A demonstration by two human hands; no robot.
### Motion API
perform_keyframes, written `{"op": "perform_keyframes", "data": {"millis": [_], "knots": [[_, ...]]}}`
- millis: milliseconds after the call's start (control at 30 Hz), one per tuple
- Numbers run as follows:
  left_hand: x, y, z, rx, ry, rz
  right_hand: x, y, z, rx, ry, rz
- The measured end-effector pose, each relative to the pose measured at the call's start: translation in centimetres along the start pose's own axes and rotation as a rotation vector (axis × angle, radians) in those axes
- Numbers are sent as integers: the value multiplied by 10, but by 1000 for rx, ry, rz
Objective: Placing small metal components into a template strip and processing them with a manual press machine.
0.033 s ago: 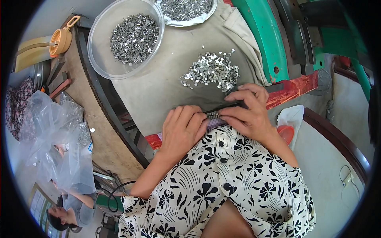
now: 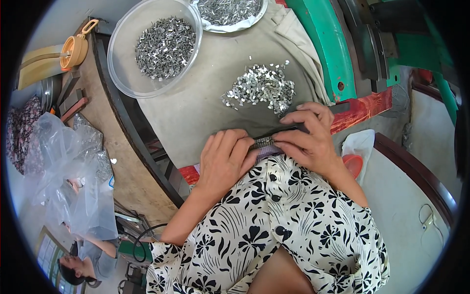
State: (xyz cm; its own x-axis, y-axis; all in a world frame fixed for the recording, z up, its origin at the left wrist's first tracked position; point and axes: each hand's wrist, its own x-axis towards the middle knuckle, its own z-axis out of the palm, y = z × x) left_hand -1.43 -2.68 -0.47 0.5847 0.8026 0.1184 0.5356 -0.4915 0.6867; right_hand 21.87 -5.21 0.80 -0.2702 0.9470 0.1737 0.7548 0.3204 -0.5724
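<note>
Close to my body at the near edge of the cloth, a narrow dark strip with a row of small metal pieces [image 2: 265,142] lies between my hands. My left hand [image 2: 223,159] has its fingers curled on the left end. At the other end, the thumb and index finger of my right hand [image 2: 311,139] pinch the strip, while its other fingers are bent and raised. The fingers hide both ends. Just beyond my right hand is a loose pile of small, flat, shiny metal pieces [image 2: 264,88] on the grey-beige cloth [image 2: 196,108].
A clear plastic bowl [image 2: 113,63] of small metal pieces stands at the far left of the cloth. Beside it is a white-lined dish [image 2: 247,24] with thin metal pieces. Green machinery [image 2: 323,44] borders the right. Plastic bags [image 2: 63,166] and another person [image 2: 90,262] are at left.
My right hand has shifted slightly right, and a little more of the row of metal pieces shows between my hands. The left hand has hardly moved.
</note>
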Motion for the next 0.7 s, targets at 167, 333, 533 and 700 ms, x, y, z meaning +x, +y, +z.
{"op": "perform_keyframes", "data": {"millis": [167, 333, 533, 700], "knots": [[4, 0, 0, 59, -46, 23, -7, 7, -5, -18, 30, 14], [3, 1, -7, 65, -46, -6, -6, 2, -2, -43, -1, -32], [-2, 0, -13, 61, -32, -59, 5, -8, 11, -28, -30, -104], [-3, 1, -13, -4, -27, -107, 10, -12, 15, -43, -53, -102]]}}
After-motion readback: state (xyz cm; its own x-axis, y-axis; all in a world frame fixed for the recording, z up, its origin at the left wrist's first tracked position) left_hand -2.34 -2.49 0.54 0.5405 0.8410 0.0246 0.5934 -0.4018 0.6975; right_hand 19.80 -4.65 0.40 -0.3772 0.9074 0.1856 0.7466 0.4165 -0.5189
